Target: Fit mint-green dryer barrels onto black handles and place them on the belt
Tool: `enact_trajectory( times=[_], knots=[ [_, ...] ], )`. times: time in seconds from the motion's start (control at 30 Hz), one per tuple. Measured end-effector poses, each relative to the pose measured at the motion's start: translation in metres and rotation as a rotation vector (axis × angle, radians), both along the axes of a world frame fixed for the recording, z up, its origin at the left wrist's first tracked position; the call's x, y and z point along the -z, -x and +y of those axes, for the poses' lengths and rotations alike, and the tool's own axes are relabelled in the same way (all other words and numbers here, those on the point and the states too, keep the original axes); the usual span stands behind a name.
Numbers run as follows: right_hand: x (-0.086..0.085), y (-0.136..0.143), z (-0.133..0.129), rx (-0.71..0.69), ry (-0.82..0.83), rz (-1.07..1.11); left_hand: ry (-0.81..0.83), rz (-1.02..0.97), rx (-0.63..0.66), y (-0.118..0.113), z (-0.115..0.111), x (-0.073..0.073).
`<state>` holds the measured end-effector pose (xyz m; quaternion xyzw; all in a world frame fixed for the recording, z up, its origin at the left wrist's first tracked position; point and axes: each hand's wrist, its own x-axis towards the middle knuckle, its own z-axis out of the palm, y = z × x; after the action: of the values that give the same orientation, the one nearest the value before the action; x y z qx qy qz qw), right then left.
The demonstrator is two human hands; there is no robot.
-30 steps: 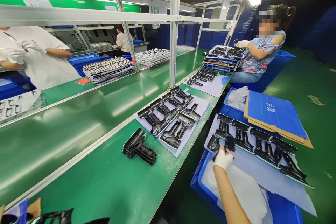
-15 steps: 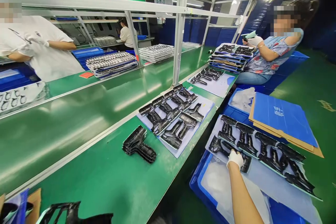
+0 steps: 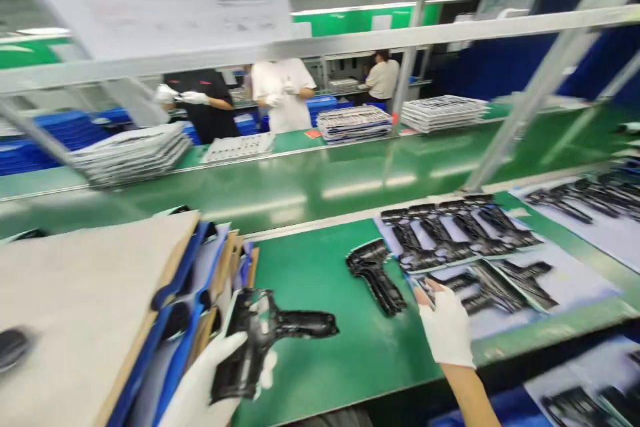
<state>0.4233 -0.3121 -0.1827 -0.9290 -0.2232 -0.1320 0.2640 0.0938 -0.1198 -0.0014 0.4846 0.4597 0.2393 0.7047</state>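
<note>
My left hand (image 3: 203, 377), in a white glove, is closed around a black gun-shaped plastic housing half (image 3: 250, 347), its ribbed inside facing up and its handle pointing right. My right hand (image 3: 445, 323), gloved with bare fingertips showing, reaches over the green bench. Its fingers pinch the near left end of another housing half (image 3: 457, 283) on a pale sheet (image 3: 585, 287). More housing halves (image 3: 450, 233) lie in a row behind it. Between my hands, a small nested stack of housing halves (image 3: 377, 277) rests on the bench.
At left stands a tall stack of cardboard and blue sheets (image 3: 165, 307) with parts between layers. A metal post (image 3: 530, 100) and rail (image 3: 350, 43) cross in front. Further housings lie at lower right (image 3: 575, 407). Co-workers (image 3: 283, 90) stand across the line beside stacked trays (image 3: 355, 123).
My view has swung left. My right hand has moved from the housings over the blue bin to those on the bench sheet. My left hand has come into view holding a housing half.
</note>
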Motion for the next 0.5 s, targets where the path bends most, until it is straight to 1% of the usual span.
enact_trajectory(
  times=[0.03, 0.07, 0.1, 0.17, 0.23, 0.3, 0.37, 0.43, 0.5],
  knots=[
    [-0.005, 0.005, 0.029, -0.073, 0.075, 0.000, -0.012, -0.023, -0.033, 0.002, 0.002, -0.001],
    [-0.008, 0.009, 0.053, -0.118, 0.149, -0.002, 0.039, -0.045, -0.048, 0.003, 0.004, -0.001],
    [-0.011, 0.012, 0.072, -0.144, 0.216, -0.003, 0.110, -0.089, -0.064, 0.003, 0.008, -0.001],
    [-0.015, 0.014, 0.096, -0.166, 0.317, -0.012, 0.198, -0.195, -0.077, 0.004, 0.015, 0.001],
    [-0.018, 0.014, 0.105, -0.170, 0.359, -0.046, 0.232, -0.256, -0.067, 0.009, 0.023, 0.005],
    [-0.025, 0.015, 0.104, -0.186, 0.336, -0.102, 0.251, -0.270, -0.047, 0.015, 0.029, 0.010],
    [-0.035, 0.023, 0.100, -0.221, 0.261, -0.163, 0.265, -0.280, -0.031, 0.020, 0.034, 0.014],
    [-0.048, 0.039, 0.099, -0.293, 0.177, -0.210, 0.256, -0.291, -0.013, 0.022, 0.038, 0.017],
    [-0.060, 0.062, 0.103, -0.426, -0.021, -0.204, 0.225, -0.294, 0.011, 0.022, 0.041, 0.017]
  ],
)
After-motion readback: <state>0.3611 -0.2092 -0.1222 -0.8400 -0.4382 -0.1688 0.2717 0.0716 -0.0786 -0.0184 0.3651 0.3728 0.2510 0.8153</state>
